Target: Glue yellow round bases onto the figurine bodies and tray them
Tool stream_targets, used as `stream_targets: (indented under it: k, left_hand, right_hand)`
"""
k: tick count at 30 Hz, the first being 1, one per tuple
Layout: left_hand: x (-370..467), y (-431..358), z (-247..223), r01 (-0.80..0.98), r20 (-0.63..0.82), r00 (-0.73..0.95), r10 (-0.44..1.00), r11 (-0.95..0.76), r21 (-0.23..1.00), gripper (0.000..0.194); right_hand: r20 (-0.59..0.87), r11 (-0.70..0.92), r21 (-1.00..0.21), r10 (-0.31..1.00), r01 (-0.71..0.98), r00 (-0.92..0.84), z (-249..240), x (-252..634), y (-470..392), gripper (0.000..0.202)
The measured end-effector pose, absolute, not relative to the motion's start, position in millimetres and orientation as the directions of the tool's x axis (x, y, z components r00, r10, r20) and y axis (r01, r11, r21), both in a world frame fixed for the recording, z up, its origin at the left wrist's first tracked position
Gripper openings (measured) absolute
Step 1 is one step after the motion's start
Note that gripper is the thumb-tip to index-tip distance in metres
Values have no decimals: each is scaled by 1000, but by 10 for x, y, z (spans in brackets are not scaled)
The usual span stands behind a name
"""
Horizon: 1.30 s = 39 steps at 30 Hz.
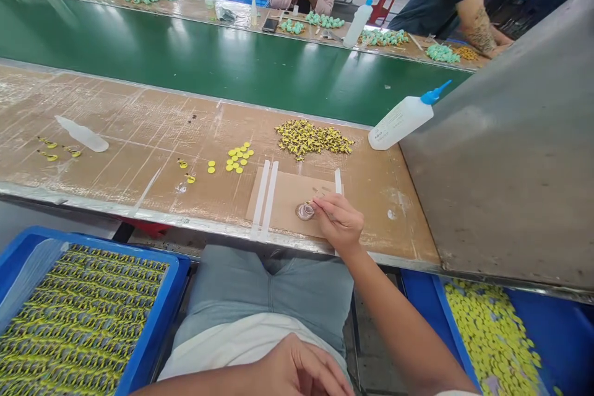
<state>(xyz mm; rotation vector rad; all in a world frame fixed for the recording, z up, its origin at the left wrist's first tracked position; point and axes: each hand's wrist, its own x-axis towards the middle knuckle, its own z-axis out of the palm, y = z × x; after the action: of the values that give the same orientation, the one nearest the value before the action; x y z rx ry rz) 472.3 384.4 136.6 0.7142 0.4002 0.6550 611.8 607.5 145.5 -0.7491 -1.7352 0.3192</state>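
My right hand [341, 223] is closed in a pinch over the brown board [288, 195]. Between its fingertips is a tiny yellow-and-dark piece [308, 202], held at the rim of a small clear glass jar [305, 212]. Over my lap, at the bottom edge, rests my left hand [301, 368], its fingers loosely bent and apart; the fingertips are partly cut off and I see nothing in them. A heap of small yellow-and-black pieces [313, 139] lies behind the board. Yellow discs [239, 158] are spread to its left.
A white bottle with blue nozzle [401, 122] leans near the metal panel [501, 136] on the right. Blue trays flank my legs: rows of pieces [83, 315] left, loose yellow discs [492, 334] right. Beyond the green belt [195, 62], several people work.
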Motion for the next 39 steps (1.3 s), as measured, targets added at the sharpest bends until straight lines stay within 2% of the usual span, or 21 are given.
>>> stream_targets:
  k: [4,12,16,23,26,31,39]
  left_hand:
    - [4716,3869,1409,-480,-140,702,698,610,631,29]
    - [4703,3884,1438,-460,-249,714,655,706,539,33]
    - [4713,3896,1469,-478,-271,676,685,688,546,33]
    - [4733,3955,1449,-600,-283,585,760,640,479,23]
    - [4720,4009,1462,-620,-325,552,768,639,456,18]
    - [4686,4083,1512,-650,-375,532,759,650,394,25]
    - [4606,4153,1589,-676,-461,464,757,639,368,25]
  right_hand:
    - [762,757,-571,633,319,-138,1443,6123,6074,13]
    - [743,746,-578,649,331,-164,1393,6145,6083,10]
    - [749,748,-572,644,336,-159,1403,6131,6073,9]
    - [772,723,-563,633,400,-60,1490,6190,6067,8]
    - [770,727,-546,632,417,-94,1520,6239,6095,6]
    - [757,757,-528,625,384,-190,1519,6260,6120,9]
    - [762,801,-515,591,307,-265,1511,6237,6132,17]
